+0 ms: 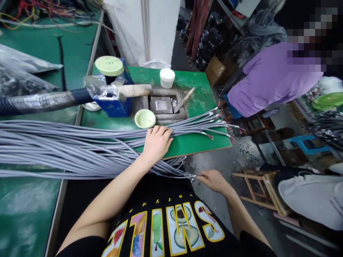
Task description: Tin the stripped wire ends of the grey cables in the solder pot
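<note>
A long bundle of grey cables (88, 150) runs across the green table from the left. Over its upper strands lies my left hand (158, 141), fingers curled around them and pressed together. Beyond that hand the cables fan out to stripped ends with thin red and white wires (210, 135). Other strands drop past the table's front edge beside my body. At the tip of one of these, my right hand (214, 180) is closed in a pinch on the cable end; the fingertips cover its very tip.
Behind the cables, a small square pot of metal (161, 106) sits in a recess with a scraper (184, 100). Around it are a shallow pale dish (145, 118), a white tub (167, 78) and a hose (80, 95) at a blue box (118, 105). People sit at right.
</note>
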Tool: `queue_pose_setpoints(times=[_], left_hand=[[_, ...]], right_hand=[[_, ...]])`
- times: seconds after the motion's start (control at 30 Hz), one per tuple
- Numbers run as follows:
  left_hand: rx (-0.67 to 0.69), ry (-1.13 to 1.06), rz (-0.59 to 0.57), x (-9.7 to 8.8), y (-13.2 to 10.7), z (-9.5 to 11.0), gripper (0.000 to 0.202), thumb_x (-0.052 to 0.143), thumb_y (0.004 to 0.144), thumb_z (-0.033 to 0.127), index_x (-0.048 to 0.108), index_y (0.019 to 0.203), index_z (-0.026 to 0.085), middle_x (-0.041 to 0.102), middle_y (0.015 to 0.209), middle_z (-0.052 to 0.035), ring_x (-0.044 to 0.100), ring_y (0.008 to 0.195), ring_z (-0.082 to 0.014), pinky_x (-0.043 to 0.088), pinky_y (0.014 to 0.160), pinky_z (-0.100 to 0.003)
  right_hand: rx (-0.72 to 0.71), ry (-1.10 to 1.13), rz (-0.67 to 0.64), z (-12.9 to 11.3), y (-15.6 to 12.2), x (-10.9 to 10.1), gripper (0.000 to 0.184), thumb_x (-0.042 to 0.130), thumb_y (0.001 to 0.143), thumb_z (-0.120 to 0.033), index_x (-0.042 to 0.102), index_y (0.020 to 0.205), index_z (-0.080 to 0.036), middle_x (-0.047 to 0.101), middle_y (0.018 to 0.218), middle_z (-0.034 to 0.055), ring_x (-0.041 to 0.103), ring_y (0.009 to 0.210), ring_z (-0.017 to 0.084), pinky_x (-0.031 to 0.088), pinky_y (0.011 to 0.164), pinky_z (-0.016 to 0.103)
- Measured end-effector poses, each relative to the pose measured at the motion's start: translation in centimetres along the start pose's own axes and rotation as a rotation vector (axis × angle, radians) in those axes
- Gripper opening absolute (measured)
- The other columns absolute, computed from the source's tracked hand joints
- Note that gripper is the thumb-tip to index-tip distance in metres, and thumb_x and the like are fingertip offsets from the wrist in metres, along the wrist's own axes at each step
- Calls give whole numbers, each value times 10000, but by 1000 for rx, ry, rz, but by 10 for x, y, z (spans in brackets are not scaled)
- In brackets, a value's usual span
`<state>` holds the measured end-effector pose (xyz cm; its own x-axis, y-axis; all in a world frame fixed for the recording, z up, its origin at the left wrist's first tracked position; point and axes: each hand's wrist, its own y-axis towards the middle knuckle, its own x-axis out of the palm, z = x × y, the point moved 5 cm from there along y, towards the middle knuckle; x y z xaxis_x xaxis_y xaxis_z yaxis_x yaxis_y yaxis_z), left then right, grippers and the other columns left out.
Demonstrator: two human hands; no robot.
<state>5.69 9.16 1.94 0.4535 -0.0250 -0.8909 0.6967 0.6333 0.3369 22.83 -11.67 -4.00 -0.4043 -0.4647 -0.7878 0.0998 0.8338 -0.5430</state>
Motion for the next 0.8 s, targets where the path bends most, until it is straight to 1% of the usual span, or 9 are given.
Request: queue_pose_setpoints(times=[0.17, 0.27, 0.33, 0.43, 0.53, 0.6, 0.67, 0.73, 0.8], left_hand=[[-1, 125, -6, 10, 20, 3, 154, 525, 865, 264, 637, 930, 181, 600, 949, -116, 501, 943, -296, 354, 738, -411], [16, 124, 33, 8, 20, 6, 130, 508, 874, 242, 607, 907, 163, 605, 905, -113, 509, 901, -287, 344, 727, -401], [14, 77, 81, 2, 16, 9, 125, 489, 886, 229, 584, 919, 156, 615, 869, -100, 520, 852, -266, 342, 718, -384], [25, -17, 165, -13, 3, 16, 133, 452, 914, 231, 563, 912, 159, 630, 836, -76, 528, 796, -228, 342, 696, -353], [77, -91, 197, -24, -13, 23, 140, 443, 924, 239, 562, 910, 168, 650, 855, -60, 535, 793, -204, 343, 684, -333], [102, -166, 173, -28, -25, 26, 133, 453, 921, 235, 568, 908, 170, 663, 878, -56, 543, 795, -190, 350, 685, -325], [112, -287, 104, -30, -39, 27, 133, 475, 913, 248, 579, 883, 171, 666, 859, -51, 549, 782, -177, 363, 691, -320], [115, -469, 2, -31, -52, 26, 137, 518, 895, 282, 596, 859, 176, 663, 821, -42, 556, 770, -165, 383, 714, -316], [61, -702, -56, -32, -64, 21, 140, 563, 870, 306, 621, 891, 180, 665, 833, -42, 572, 795, -160, 410, 757, -313]], right_hand=[[-307, 283, -6, -63, 25, -4, 227, 544, 866, -342, 709, 862, -185, 706, 703, 16, 600, 612, 110, 368, 587, 205], [-391, 471, 33, -79, 37, -11, 206, 547, 857, -301, 708, 869, -173, 704, 715, 24, 601, 618, 107, 411, 606, 210], [-367, 756, 78, -79, 46, -17, 236, 516, 873, -308, 681, 971, -172, 704, 744, 29, 601, 590, 103, 449, 578, 215], [-338, 1270, 296, -70, 55, -37, 337, 503, 883, -367, 578, 1166, -201, 710, 877, 47, 618, 576, 105, 477, 499, 222], [-389, 1568, 642, -61, 52, -65, 320, 524, 871, -391, 578, 1140, -227, 705, 961, 54, 652, 651, 124, 491, 496, 233], [-408, 1604, 806, -59, 46, -81, 265, 513, 879, -383, 617, 1062, -221, 706, 924, 44, 645, 639, 122, 484, 491, 234], [-437, 1535, 879, -64, 38, -93, 241, 495, 892, -382, 645, 980, -215, 696, 814, 25, 614, 581, 113, 461, 476, 231], [-469, 1340, 766, -79, 34, -98, 240, 494, 898, -380, 659, 911, -207, 666, 699, 10, 580, 541, 111, 440, 478, 231], [-507, 1050, 505, -103, 34, -95, 249, 502, 897, -368, 665, 833, -190, 642, 634, 6, 560, 539, 112, 430, 505, 233]])
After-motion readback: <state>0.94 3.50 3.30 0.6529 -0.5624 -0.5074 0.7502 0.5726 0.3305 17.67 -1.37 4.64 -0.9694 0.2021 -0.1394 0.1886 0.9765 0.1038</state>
